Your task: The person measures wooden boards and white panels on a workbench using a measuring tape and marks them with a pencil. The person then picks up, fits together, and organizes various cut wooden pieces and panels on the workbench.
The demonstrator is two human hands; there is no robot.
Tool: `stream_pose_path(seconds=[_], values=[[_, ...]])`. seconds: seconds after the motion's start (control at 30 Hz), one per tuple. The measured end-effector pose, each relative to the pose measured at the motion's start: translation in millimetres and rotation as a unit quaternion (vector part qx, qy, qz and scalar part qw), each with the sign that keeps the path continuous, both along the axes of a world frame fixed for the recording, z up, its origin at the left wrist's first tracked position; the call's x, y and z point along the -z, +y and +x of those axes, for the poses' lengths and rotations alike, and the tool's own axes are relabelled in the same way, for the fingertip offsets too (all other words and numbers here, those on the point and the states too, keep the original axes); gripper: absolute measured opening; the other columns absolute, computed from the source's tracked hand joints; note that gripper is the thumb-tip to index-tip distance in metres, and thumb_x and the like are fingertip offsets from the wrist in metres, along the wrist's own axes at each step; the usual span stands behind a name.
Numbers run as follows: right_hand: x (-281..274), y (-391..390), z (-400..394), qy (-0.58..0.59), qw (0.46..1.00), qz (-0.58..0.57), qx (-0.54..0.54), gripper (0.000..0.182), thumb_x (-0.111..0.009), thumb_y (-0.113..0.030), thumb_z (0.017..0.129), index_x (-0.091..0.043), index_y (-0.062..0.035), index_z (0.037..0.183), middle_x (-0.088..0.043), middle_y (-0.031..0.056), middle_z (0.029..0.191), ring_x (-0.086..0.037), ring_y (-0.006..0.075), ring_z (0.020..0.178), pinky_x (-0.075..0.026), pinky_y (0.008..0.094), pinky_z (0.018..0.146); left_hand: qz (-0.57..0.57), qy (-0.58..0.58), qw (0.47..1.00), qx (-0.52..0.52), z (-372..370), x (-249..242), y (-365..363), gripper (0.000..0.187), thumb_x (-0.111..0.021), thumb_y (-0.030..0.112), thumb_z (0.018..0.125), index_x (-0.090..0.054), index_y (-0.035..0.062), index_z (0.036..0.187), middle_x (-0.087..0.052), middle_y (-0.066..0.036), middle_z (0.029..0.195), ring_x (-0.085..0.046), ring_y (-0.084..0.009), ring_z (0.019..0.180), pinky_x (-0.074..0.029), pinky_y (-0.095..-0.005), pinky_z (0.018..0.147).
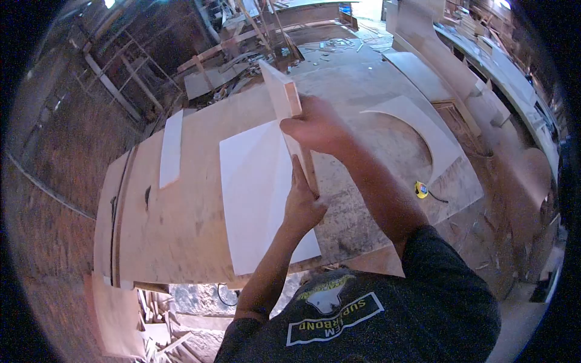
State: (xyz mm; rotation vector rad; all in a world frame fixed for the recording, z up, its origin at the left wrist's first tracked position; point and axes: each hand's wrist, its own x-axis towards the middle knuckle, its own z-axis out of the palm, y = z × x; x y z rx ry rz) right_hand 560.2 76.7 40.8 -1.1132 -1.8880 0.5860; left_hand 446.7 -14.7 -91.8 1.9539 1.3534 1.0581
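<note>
A narrow wooden board (281, 95) stands tilted on edge over a white sheet (251, 193), which lies on the large plywood worktop (193, 212). My right hand (319, 126) is closed round the board's right side near its far end, thumb toward me. Lower down, my left hand (304, 206) grips the near end, its fingers stretched along the face and the thumb on the other side. Part of the board is hidden behind both hands.
On the worktop's left lies a narrow white strip (172, 148). A pale panel with a curved cutout (445, 145) and a yellow tape measure (421, 189) are on the right. Wood offcuts (163, 333) pile up below the near edge; scraps (233, 72) lie beyond.
</note>
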Motion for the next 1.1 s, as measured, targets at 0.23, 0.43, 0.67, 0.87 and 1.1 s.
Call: stream_pose_path(seconds=[0.23,0.43,0.67,0.87,1.1], values=[[-7,0,1,-0.011,1.0,-0.013,0.024,0.039,-0.063,-0.03,0.075,-0.066,0.0061,0.088,-0.068,0.029,0.084,-0.067,0.0464,0.085,-0.055,0.0514,0.078,-0.041,-0.009,0.999,0.017,0,-4,2,0.107,-0.062,0.005,0.076,0.012,-0.0045,0.153,-0.023,-0.037,0.153,-0.058,-0.0483,0.116,-0.055,-0.0449,0.085],[-12,-4,4,-0.028,0.999,-0.036,0.02,0.039,-0.064,-0.023,0.077,-0.066,0.0076,0.1,-0.068,0.0272,0.086,-0.07,0.0387,0.083,-0.054,0.046,0.074,-0.036,-0.011,0.999,0.021,0,-4,2,0.107,-0.061,0.004,0.076,0.012,-0.0041,0.152,-0.023,-0.038,0.152,-0.06,-0.0486,0.112,-0.056,-0.0456,0.083],[-9,-3,6,0.004,0.999,-0.023,0.03,0.042,-0.063,-0.031,0.075,-0.067,0.0072,0.09,-0.068,0.0296,0.085,-0.068,0.046,0.085,-0.055,0.0507,0.077,-0.033,-0.007,0.999,0.023,3,-6,2,0.107,-0.061,0.004,0.075,0.013,-0.0038,0.152,-0.024,-0.038,0.151,-0.058,-0.0496,0.114,-0.056,-0.0458,0.086],[-9,-2,11,-0.013,0.999,-0.043,0.014,0.04,-0.063,-0.022,0.077,-0.065,0.0078,0.103,-0.069,0.0261,0.086,-0.07,0.0361,0.082,-0.054,0.0448,0.074,-0.035,-0.012,0.999,0.026,7,-3,3,0.108,-0.061,0.004,0.075,0.014,-0.0036,0.152,-0.023,-0.038,0.152,-0.057,-0.0486,0.118,-0.054,-0.0449,0.09],[1,1,22,0.003,1.0,-0.018,0.011,0.038,-0.066,-0.021,0.077,-0.066,0.0073,0.103,-0.07,0.0225,0.086,-0.069,0.0334,0.08,-0.055,0.0433,0.074,-0.014,-0.009,0.999,0.044,9,0,1,0.108,-0.067,0.01,0.078,0.01,0.0003,0.154,-0.017,-0.035,0.156,-0.048,-0.0455,0.129,-0.048,-0.0446,0.1]])
